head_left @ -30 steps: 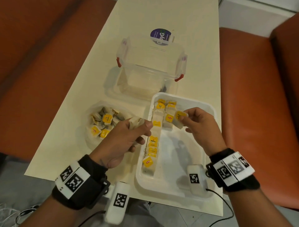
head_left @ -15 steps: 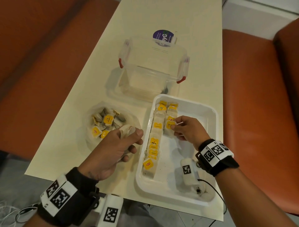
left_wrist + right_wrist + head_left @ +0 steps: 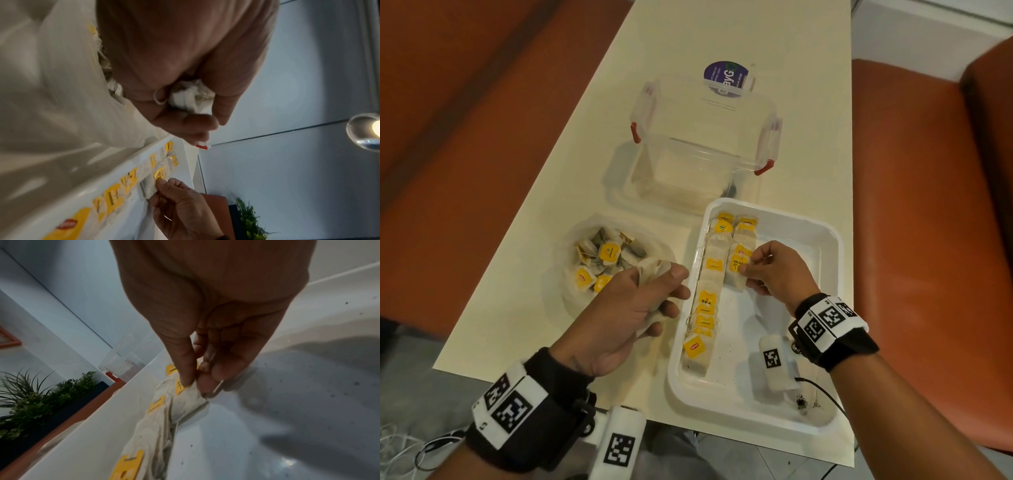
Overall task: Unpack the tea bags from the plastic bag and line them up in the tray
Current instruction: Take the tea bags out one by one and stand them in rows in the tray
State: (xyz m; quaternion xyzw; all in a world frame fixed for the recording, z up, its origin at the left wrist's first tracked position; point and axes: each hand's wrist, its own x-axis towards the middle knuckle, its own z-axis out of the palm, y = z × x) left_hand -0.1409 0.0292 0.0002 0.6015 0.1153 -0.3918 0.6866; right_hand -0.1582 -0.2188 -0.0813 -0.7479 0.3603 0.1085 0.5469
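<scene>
A white tray (image 3: 828, 240) holds two rows of tea bags with yellow tags; the left row (image 3: 705, 301) is long, the right row short. My right hand (image 3: 748, 269) pinches a tea bag (image 3: 736, 279) lying at the near end of the short row; the right wrist view shows the thumb and fingertips (image 3: 207, 384) on it. My left hand (image 3: 654, 291) grips a bunch of tea bags (image 3: 189, 97) between the tray and the clear plastic bag (image 3: 565, 260), which lies open on the table with several tea bags (image 3: 606, 255) in it.
A clear lidded container (image 3: 705, 137) with red clips stands beyond the tray. The cream table (image 3: 722, 34) is narrow, with orange seating (image 3: 928, 205) on both sides. The right half of the tray floor (image 3: 791, 308) has only crumbs on it.
My right hand has lowered the tea bag from above the tray down onto the near end of the short row. The left hand has drawn back a little with its bunch.
</scene>
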